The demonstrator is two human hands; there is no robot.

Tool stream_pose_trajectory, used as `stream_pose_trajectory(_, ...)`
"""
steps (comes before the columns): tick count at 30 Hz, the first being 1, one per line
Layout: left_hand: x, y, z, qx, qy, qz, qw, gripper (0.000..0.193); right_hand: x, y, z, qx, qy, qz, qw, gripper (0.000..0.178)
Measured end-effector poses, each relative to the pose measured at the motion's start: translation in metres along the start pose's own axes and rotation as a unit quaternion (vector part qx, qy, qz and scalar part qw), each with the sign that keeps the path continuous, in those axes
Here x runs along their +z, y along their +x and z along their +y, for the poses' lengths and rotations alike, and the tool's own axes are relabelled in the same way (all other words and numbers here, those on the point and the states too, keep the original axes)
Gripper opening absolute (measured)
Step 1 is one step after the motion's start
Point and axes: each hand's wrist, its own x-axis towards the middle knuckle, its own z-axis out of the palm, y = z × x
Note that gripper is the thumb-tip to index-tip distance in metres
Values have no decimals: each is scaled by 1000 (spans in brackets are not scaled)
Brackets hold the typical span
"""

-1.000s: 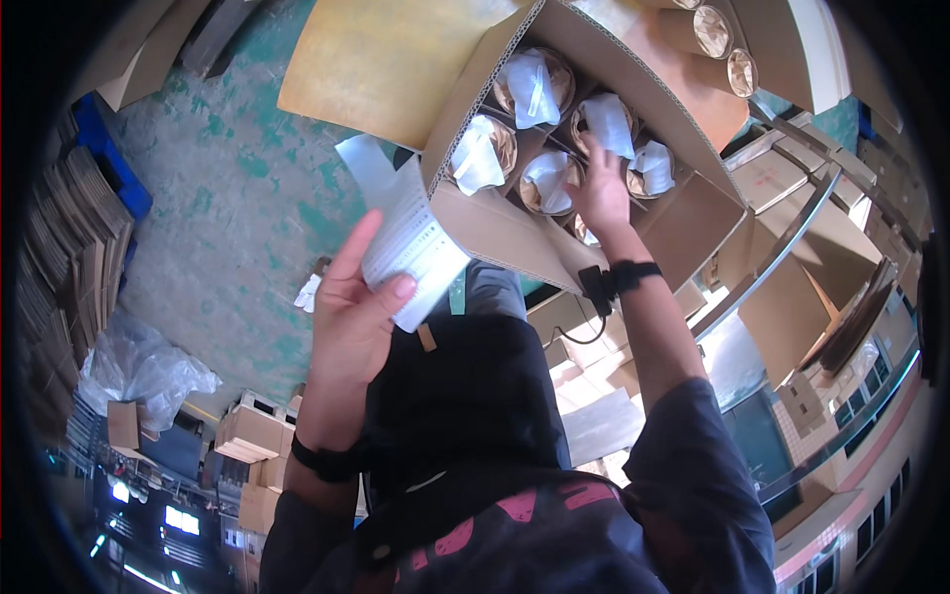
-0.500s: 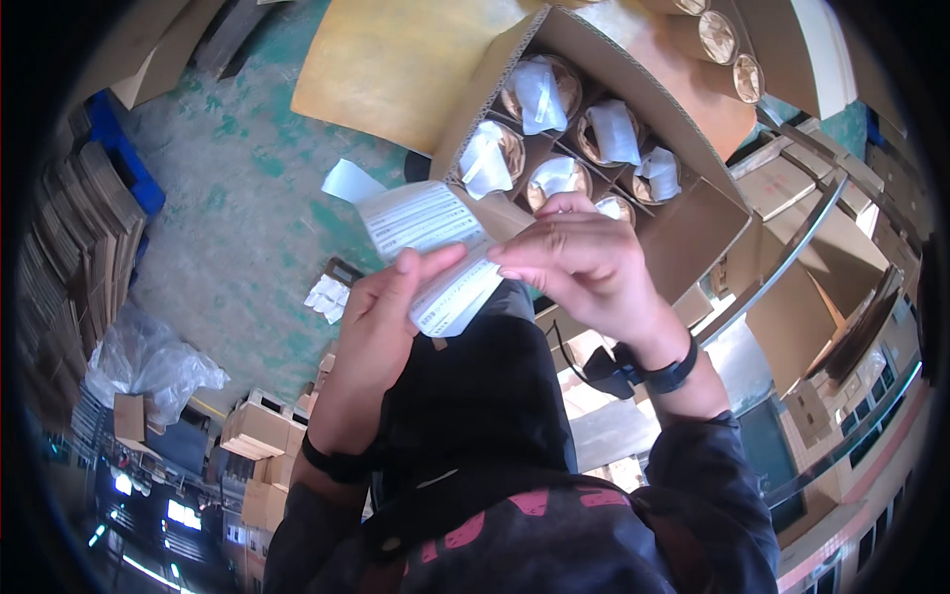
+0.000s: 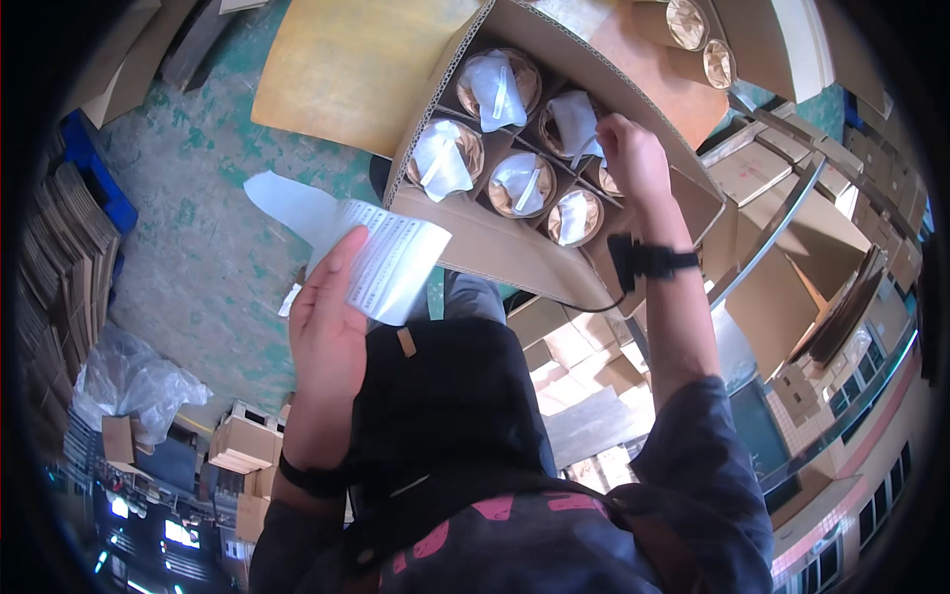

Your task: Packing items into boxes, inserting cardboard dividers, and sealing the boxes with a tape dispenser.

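Note:
My left hand (image 3: pixel 332 322) is closed on a sheet of white labels (image 3: pixel 386 259) printed with dark lines, thumb on top. The sheet's blank tail curls away to the left. My right hand (image 3: pixel 635 158) reaches into an open cardboard carton (image 3: pixel 683 148), its fingers pinched together beside a white-wrapped piece (image 3: pixel 572 124). Whether a label is between those fingertips is too small to tell. Several brown paper-lined round tubes stand in the carton's divided cells, each with white wrapping on top, such as the wrapped piece (image 3: pixel 517 184) in the middle. Narrow white strips show on some wrappings.
More brown paper-stuffed tubes (image 3: pixel 685 25) lie beyond the carton. A tan sheet (image 3: pixel 346 74) lies at its far left. Stacked flat cardboard (image 3: pixel 74 257) and crumpled clear plastic (image 3: pixel 139 381) are at the left. A curved metal rail (image 3: pixel 782 233) runs along the right, beside cartons.
My right hand has left the label sheet and moved up and right, into the carton. My left hand has shifted left with the sheet. The carton appears slightly further left in view.

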Motion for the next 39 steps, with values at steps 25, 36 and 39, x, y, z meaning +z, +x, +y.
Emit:
stream_pose_trajectory(25, 17, -16, 16, 26, 112, -123, 986, 35, -56, -58, -156, -119, 607, -254, 744, 33)
stream_pose_trajectory(36, 25, -21, 9, -53, 28, -37, 998, 42, -52, -110, -143, -145, 533, -41, 832, 9)
stream_pose_trajectory(39, 11, -16, 1, -6, 20, 8, 1000, 40, -33, -100, -72, 94, 595, -34, 797, 8)
